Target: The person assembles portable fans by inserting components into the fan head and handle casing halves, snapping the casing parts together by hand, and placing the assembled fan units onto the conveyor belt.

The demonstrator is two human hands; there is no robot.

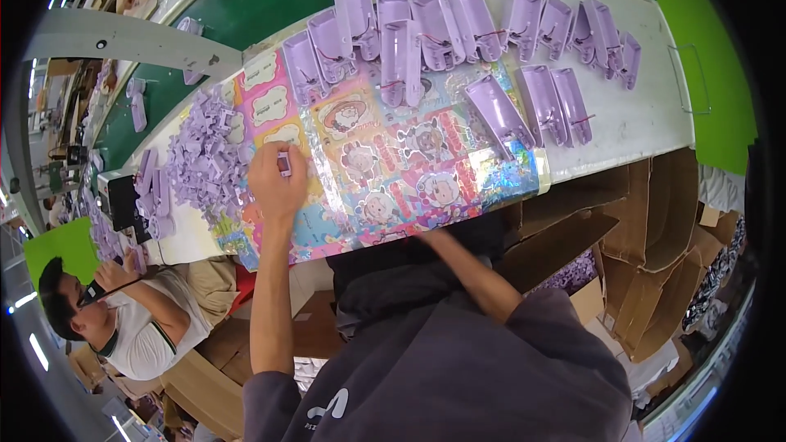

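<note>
My left hand (275, 184) is closed over the patterned mat, at the right side of a heap of small lilac plastic parts (209, 147). Between its fingers shows a small lilac plastic part (284, 164) with a dark opening. My right hand (427, 237) is low at the table's front edge, close to my lap; it is blurred and its fingers are hidden. Beyond the mat's picture panels (360, 155) lie several long lilac plastic housings (399, 53), hollow side up, with thin red and dark wires at their ends. Some more housings (499, 115) lie toward the right.
Open cardboard boxes (647, 221) stand at the right below the table, one with lilac parts inside. A green board (708, 65) borders the table's right end. At the left, a co-worker (155, 323) holds a dark tool near other lilac housings (154, 196). A grey metal beam (135, 41) crosses upper left.
</note>
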